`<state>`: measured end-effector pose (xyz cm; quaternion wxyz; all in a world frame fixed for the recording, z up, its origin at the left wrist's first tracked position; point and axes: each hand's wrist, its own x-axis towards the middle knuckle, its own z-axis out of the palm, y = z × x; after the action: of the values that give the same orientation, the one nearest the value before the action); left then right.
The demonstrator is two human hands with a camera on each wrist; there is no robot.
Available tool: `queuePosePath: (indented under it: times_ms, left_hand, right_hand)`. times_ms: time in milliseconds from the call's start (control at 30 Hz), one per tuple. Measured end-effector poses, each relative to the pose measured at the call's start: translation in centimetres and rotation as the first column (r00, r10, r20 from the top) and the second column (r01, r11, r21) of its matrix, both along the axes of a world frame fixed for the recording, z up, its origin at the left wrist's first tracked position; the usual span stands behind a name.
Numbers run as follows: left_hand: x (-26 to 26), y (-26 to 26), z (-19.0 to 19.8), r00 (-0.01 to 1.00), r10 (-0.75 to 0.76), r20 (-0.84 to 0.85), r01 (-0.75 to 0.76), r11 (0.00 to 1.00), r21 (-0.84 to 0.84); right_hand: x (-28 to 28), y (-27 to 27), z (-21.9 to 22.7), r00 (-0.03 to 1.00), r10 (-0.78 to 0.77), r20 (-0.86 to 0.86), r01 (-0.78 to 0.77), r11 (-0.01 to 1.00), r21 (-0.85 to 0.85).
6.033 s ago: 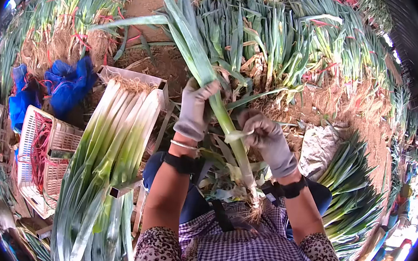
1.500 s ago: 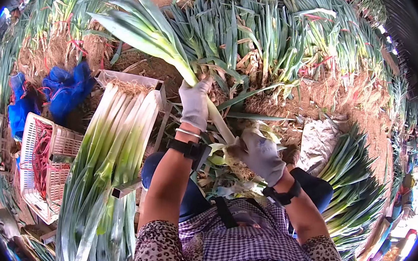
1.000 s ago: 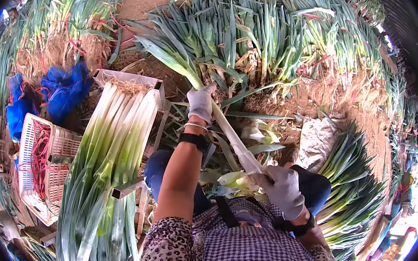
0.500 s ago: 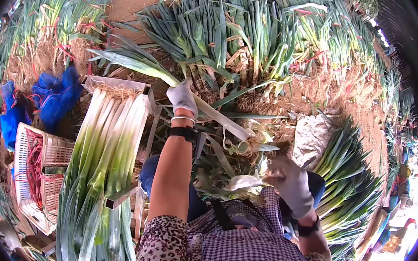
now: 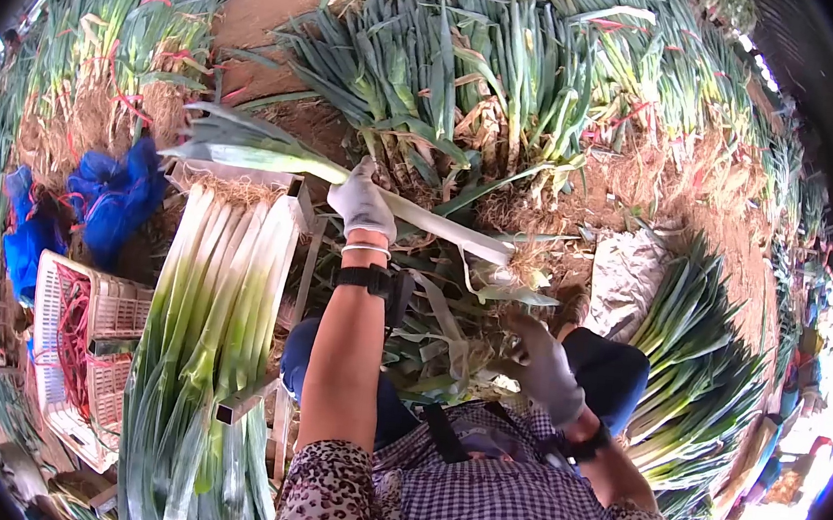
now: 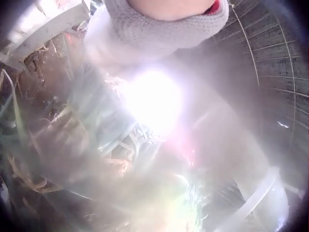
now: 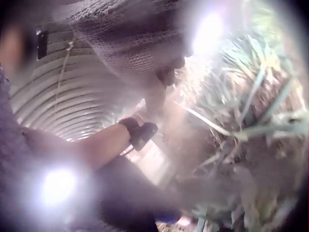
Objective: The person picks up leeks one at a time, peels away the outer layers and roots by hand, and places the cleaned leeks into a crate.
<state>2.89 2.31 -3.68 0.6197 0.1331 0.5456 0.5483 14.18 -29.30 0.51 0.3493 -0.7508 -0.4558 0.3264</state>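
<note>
Left to right in the head view: crate point(image 5: 79, 328) with red ties at far left; next to it the trough point(image 5: 287, 197) of cleaned leeks point(image 5: 224, 282); our left hand point(image 5: 362, 205), gloved, is wrapped round the leek point(image 5: 440, 224) mid-stalk, held roughly level; green leaves stick out left of the grip over the trough's far end, white shank and roots run right of it; right hand point(image 5: 545, 365), gloved, sits low near the lap, well clear of the leek, fingers loosely bent, nothing visibly held; wrist views too glared to confirm.
</note>
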Motion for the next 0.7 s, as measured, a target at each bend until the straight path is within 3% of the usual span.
queuePosePath:
  times_ms: [33, 100, 167, 200, 233, 267, 300, 333, 367, 400, 433, 467, 500, 533, 567, 600, 667, 700]
  left_hand:
    - [0.3, -0.6, 0.0, 0.998, -0.022, 0.056, 0.023, 1.000, -0.020]
    - [0.9, -1.4, -0.6, 0.986, -0.045, 0.163, 0.047, 0.999, -0.009]
    - [1.4, -2.5, 0.1, 0.973, -0.039, 0.228, 0.034, 0.999, 0.026]
    - [1.4, -2.5, -0.1, 0.967, -0.053, 0.250, 0.045, 0.998, 0.039]
    - [1.1, -2.3, -0.2, 0.956, -0.058, 0.289, 0.049, 0.998, 0.041]
    - [0.8, -1.8, -0.2, 0.943, -0.063, 0.327, 0.051, 0.998, 0.045]
    - [0.4, -1.2, -0.3, 0.928, -0.065, 0.366, 0.051, 0.998, 0.048]
    - [0.2, -0.8, -0.3, 0.921, -0.082, 0.381, 0.055, 0.995, 0.082]
    - [-0.1, -0.5, -0.5, 0.915, -0.098, 0.392, 0.057, 0.992, 0.114]
    - [-0.4, -0.3, -0.6, 0.909, -0.116, 0.400, 0.060, 0.987, 0.149]
    - [-0.2, 0.0, -1.3, 0.898, -0.144, 0.416, 0.102, 0.987, 0.122]
    - [0.1, -0.4, -1.4, 0.909, -0.138, 0.393, 0.087, 0.986, 0.143]
    - [0.3, -1.1, -1.1, 0.905, -0.171, 0.389, 0.126, 0.983, 0.137]
    - [0.6, -1.4, -0.8, 0.899, -0.198, 0.391, 0.156, 0.978, 0.136]
    - [0.7, -1.4, -0.7, 0.876, -0.217, 0.430, 0.158, 0.973, 0.168]
    - [0.7, -1.8, -1.3, 0.853, -0.241, 0.463, 0.170, 0.967, 0.191]
    - [1.2, -2.7, -1.1, 0.851, -0.236, 0.469, 0.169, 0.969, 0.181]
    - [1.6, -3.2, -0.9, 0.822, -0.239, 0.517, 0.183, 0.970, 0.158]
  right_hand:
    - [0.0, 2.3, 1.8, 0.999, 0.030, 0.030, -0.023, 0.978, -0.206]
    - [-0.1, 5.1, -1.2, 0.999, 0.035, 0.040, -0.040, 0.990, 0.136]
    - [-1.2, 7.3, -1.4, 0.989, 0.041, -0.141, 0.000, 0.961, 0.278]
    - [-2.1, 7.9, 0.1, 0.946, 0.031, -0.324, 0.050, 0.970, 0.239]
    - [-2.4, 7.5, 0.4, 0.795, 0.021, -0.607, 0.116, 0.976, 0.186]
    - [-2.7, 7.2, 0.6, 0.567, -0.031, -0.823, 0.193, 0.976, 0.097]
    - [-2.5, 4.8, 0.2, 0.152, -0.077, -0.985, 0.238, 0.971, -0.039]
    - [-2.5, 2.6, 2.6, 0.225, -0.128, -0.966, 0.225, 0.971, -0.076]
    - [-1.9, 0.0, 2.9, 0.290, -0.331, -0.898, 0.351, 0.910, -0.222]
    - [-0.4, -2.4, 2.3, 0.283, -0.117, -0.952, 0.218, 0.974, -0.055]
    - [0.9, -4.1, 1.6, 0.513, -0.203, -0.834, 0.181, 0.975, -0.126]
    - [2.1, -4.7, 0.3, 0.809, -0.254, -0.530, 0.075, 0.939, -0.336]
    - [3.3, -5.2, -1.3, 0.960, -0.098, -0.263, 0.002, 0.939, -0.343]
    - [3.8, -4.9, -2.0, 0.995, 0.087, 0.041, -0.066, 0.929, -0.364]
    - [3.6, -4.9, -2.9, 0.971, -0.084, -0.225, 0.071, 0.996, -0.062]
    - [2.4, -3.2, -0.4, 0.949, -0.103, -0.298, 0.087, 0.994, -0.065]
    - [0.3, 0.2, 1.6, 0.744, -0.082, -0.663, 0.101, 0.995, -0.009]
    - [-0.6, 1.7, 1.0, 0.817, -0.048, -0.575, 0.053, 0.999, -0.008]
